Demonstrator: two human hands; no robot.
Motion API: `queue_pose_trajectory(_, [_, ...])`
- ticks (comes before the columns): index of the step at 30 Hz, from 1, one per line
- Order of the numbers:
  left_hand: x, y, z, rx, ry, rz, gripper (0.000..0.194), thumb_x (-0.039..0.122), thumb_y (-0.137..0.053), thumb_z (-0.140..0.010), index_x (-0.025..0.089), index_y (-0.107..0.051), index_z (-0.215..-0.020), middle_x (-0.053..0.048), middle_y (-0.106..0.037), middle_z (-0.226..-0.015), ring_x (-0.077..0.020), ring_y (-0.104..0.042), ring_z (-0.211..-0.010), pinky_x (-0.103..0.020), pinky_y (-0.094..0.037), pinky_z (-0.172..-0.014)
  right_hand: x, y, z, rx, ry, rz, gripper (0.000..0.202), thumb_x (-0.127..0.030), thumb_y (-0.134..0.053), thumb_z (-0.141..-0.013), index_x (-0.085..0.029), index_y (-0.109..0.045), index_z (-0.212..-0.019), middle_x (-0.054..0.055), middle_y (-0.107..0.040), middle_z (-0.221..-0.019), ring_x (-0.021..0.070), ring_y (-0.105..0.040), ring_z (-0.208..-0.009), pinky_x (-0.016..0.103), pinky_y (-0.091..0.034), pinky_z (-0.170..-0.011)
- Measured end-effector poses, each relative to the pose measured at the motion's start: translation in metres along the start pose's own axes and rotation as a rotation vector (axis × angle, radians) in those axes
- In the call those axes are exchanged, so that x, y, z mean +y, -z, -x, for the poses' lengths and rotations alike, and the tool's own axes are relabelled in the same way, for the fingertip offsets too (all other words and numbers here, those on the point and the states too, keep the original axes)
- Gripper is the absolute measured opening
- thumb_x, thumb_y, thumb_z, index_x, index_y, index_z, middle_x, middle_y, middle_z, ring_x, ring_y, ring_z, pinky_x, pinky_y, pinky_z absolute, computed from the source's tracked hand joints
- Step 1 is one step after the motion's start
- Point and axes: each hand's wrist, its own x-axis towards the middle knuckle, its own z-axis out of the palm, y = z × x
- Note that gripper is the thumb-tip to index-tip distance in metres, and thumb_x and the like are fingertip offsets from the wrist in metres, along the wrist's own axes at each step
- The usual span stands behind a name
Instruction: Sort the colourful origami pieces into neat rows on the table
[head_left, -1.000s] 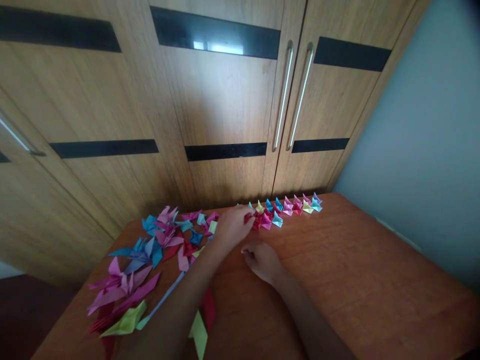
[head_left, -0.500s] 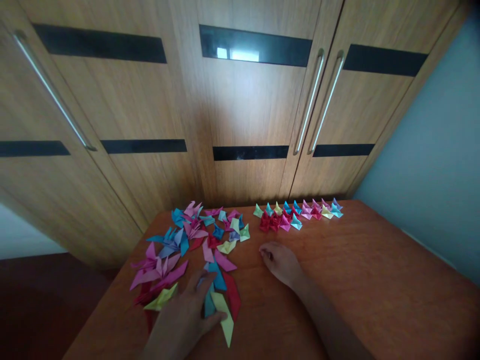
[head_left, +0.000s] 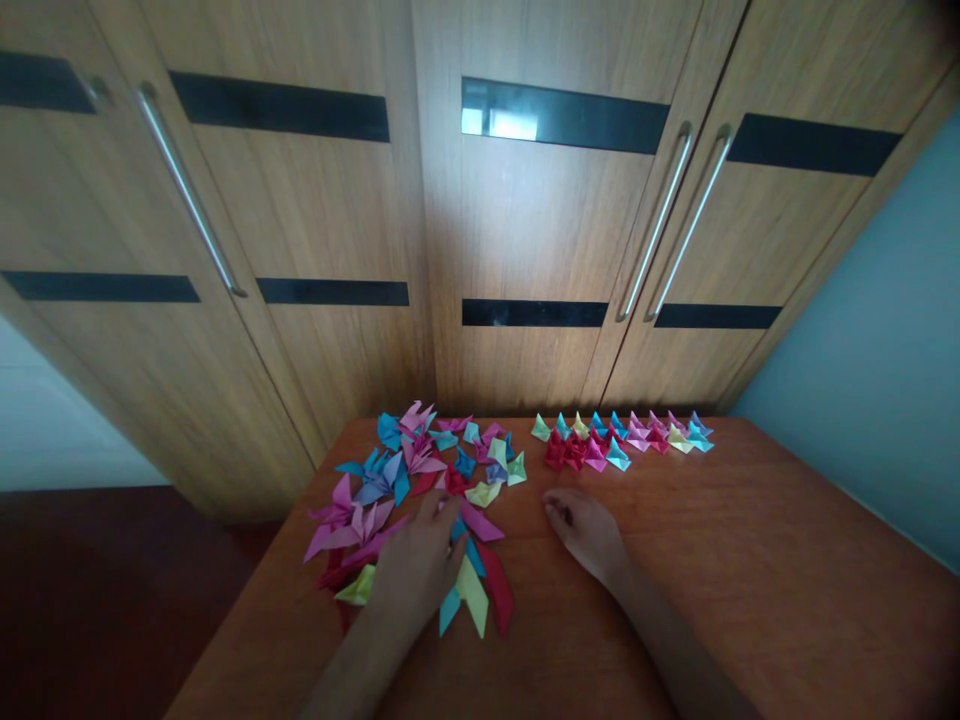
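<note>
My left hand (head_left: 420,560) lies over the near part of a loose pile of folded paper pieces, its thumb apart from the bent fingers. The fingertips touch the pieces by a magenta folded strip (head_left: 481,522); I see nothing held. Beside the thumb lie a pale yellow folded strip (head_left: 472,595), a light blue strip (head_left: 449,610) and a red strip (head_left: 496,590). My right hand (head_left: 585,535) rests on the table with its fingers loosely curled, and no object shows in it. A pale yellow origami piece (head_left: 484,493) sits between the hands, farther back.
Small origami pieces (head_left: 596,455) in several colours stand in rows at the back of the wooden table (head_left: 720,580). Pink paper cranes (head_left: 367,525) and blue ones lie on the left. Behind the table rises a wooden wardrobe (head_left: 532,220), with a blue wall (head_left: 862,380) at right.
My left hand has moved forward over the pile, away from the yellow strip. My right hand stays curled in place. The view has turned a little left.
</note>
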Motion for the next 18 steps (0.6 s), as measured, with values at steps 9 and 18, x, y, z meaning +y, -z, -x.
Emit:
queue_pose_trajectory(9, [-0.005,-0.013,-0.054,0.116,0.019,-0.050,0.037,0.010,-0.045,-0.082,0.022,-0.054,-0.115,-0.010,-0.052,-0.118,-0.0235,-0.054,-0.107,-0.035,-0.045,-0.088,0.003,0.002,-0.001,-0.010,0.003,-0.042,0.024,-0.028,-0.045,-0.083,-0.025,-0.066,-0.094,0.001,-0.068,-0.092,0.0160,-0.061,-0.082,0.026,-0.043,-0.076])
queue_pose_trajectory(18, [-0.019,-0.020,-0.060,0.143,0.003,-0.024,0.041,0.008,-0.042,-0.083,0.019,-0.053,-0.120,-0.008,-0.054,-0.125,-0.0214,-0.050,-0.115,-0.032,-0.040,-0.096,0.003,0.005,-0.002,-0.028,0.010,-0.052,0.023,-0.026,-0.046,-0.083,-0.024,-0.066,-0.095,0.001,-0.068,-0.089,0.0159,-0.061,-0.079,0.025,-0.043,-0.074])
